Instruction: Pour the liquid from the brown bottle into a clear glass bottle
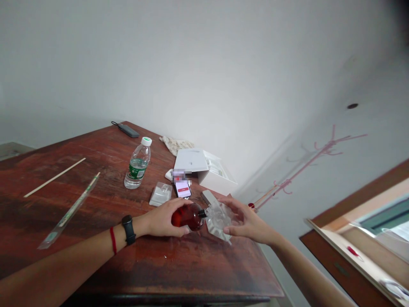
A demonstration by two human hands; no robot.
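Note:
My left hand (162,219) is wrapped round a small red-brown bottle (188,216) lying on its side on the wooden table (96,264). The bottle's dark neck points right, into a clear plastic tray (219,219). My right hand (247,221) grips that tray from the right, thumb under and fingers over it. A black watch and a red band sit on my left wrist.
Behind the hands lie a phone (182,189) with a lit screen, a small clear box (160,194), an open white box (204,168), a water bottle (138,164), a cloth (175,144) and a dark power bank (128,129). Two long sticks (68,211) lie at left.

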